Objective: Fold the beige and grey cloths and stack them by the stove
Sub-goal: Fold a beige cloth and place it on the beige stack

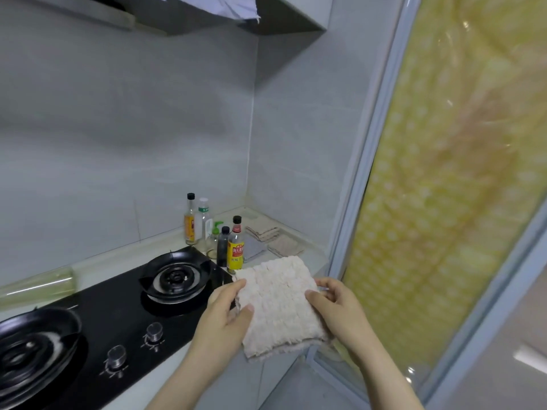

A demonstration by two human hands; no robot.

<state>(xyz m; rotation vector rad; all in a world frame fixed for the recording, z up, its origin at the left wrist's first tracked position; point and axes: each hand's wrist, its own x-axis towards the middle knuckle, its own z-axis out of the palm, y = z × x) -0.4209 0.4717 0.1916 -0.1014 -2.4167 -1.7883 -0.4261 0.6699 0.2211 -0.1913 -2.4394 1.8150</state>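
1. A folded beige cloth (281, 306) is held in the air between both grips, over the table's near edge.
2. The left grip (228, 315) is pinched on its left edge, thumb on top. The right grip (334, 306) is curled round its right edge.
3. Layered edges are seen at the side nearest the wrists, so this cloth is judged folded and nearly ready to be set down.
4. Beyond the grips, in the corner of the table (315, 255), a beige pile (262, 230), a second beige cloth (285, 247) and a grey cloth (254, 248) are laid.
5. These lie side by side, not as one stack, so stacking is judged unfinished.
6. Bottles (235, 250) are stood beyond the left grip, half hiding the grey cloth; they could be knocked in a reach to the corner.
7. The stove (118, 300) is to the left of the left grip.
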